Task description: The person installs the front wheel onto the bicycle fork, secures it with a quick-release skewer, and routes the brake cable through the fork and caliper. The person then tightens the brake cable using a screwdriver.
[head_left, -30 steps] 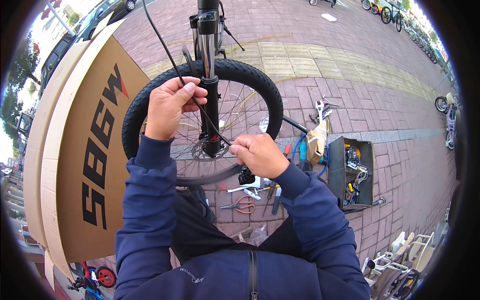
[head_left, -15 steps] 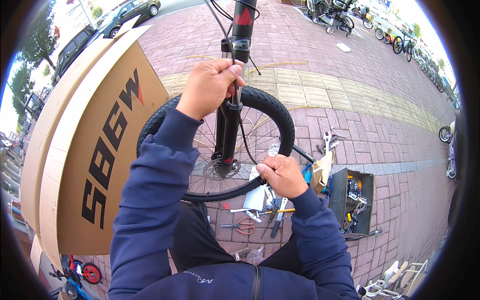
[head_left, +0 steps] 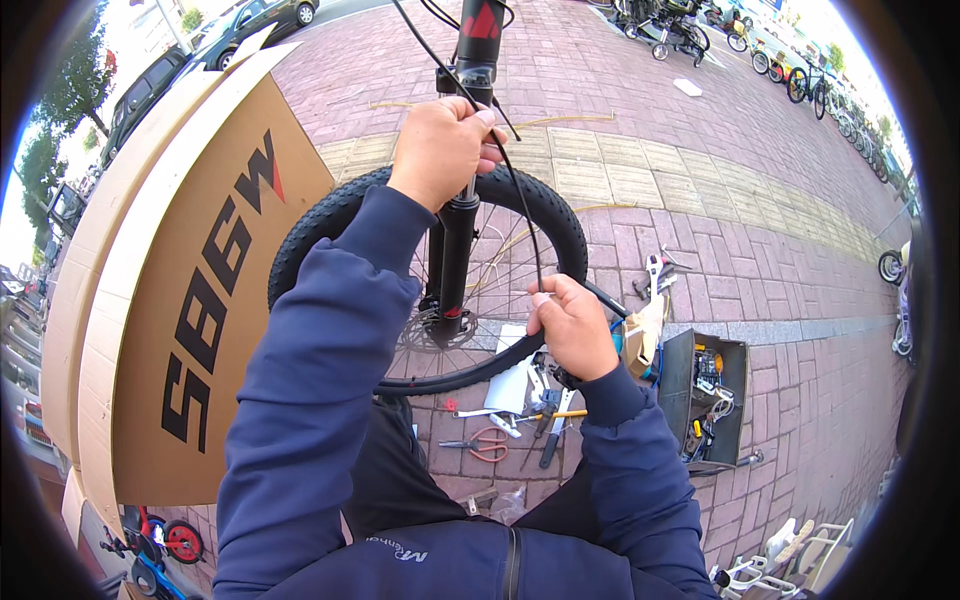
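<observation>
My left hand (head_left: 440, 155) is closed in a pinch on a thin black cable (head_left: 522, 200), in front of the bicycle's suspension fork (head_left: 455, 245). From there the cable runs down and right to my right hand (head_left: 575, 330), whose thumb and fingers pinch it lower down. A small dark part shows under the right hand's palm, too hidden to name. Behind both hands stands the front wheel (head_left: 562, 222) with its knobby tyre and disc rotor (head_left: 428, 332). The cable's upper part loops up past the head tube (head_left: 480, 35).
A large cardboard box (head_left: 150, 300) stands at the left. On the brick paving lie red-handled scissors (head_left: 488, 445), a white sheet (head_left: 508, 372), wrenches and other tools. An open toolbox (head_left: 680, 400) sits at the right. Parked cars and bicycles line the background.
My left hand has shifted slightly right. My right hand has moved up and right, and the cable between them now stands out to the right of the fork, straighter than before.
</observation>
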{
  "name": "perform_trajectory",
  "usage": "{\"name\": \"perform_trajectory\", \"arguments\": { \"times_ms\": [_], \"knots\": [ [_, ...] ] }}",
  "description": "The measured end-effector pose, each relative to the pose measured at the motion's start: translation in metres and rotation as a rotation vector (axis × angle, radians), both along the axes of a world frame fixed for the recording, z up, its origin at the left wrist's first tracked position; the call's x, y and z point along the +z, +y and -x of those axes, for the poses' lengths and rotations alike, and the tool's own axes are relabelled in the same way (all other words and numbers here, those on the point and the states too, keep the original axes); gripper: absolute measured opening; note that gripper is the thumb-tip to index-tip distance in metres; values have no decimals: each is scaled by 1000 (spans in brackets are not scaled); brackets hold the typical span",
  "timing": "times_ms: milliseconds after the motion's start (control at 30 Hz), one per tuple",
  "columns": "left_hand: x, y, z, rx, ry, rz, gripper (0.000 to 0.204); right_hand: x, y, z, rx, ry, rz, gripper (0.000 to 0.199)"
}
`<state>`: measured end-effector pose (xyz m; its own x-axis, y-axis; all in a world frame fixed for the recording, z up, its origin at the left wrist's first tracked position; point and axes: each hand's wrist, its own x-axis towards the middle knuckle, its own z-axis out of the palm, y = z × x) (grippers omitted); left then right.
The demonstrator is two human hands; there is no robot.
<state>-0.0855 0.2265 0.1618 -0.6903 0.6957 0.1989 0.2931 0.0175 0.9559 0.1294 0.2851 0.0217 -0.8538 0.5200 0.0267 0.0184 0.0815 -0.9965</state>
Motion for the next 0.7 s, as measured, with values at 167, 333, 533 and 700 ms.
{"name": "perform_trajectory", "arguments": {
  "times_ms": [167,333,533,700],
  "knots": [
    [-3,-5,7,2,158,79,20,-5,-8,10,-47,23,-492,19],
    [-7,-10,11,33,133,49,19,-11,-7,23,-45,9,-663,15],
    [-43,-52,2,314,207,-129,21,-34,-2,58,-341,236,-718,24],
    [-115,-86,-5,358,97,23,34,-48,6,78,-348,108,-853,22]
  ]
}}
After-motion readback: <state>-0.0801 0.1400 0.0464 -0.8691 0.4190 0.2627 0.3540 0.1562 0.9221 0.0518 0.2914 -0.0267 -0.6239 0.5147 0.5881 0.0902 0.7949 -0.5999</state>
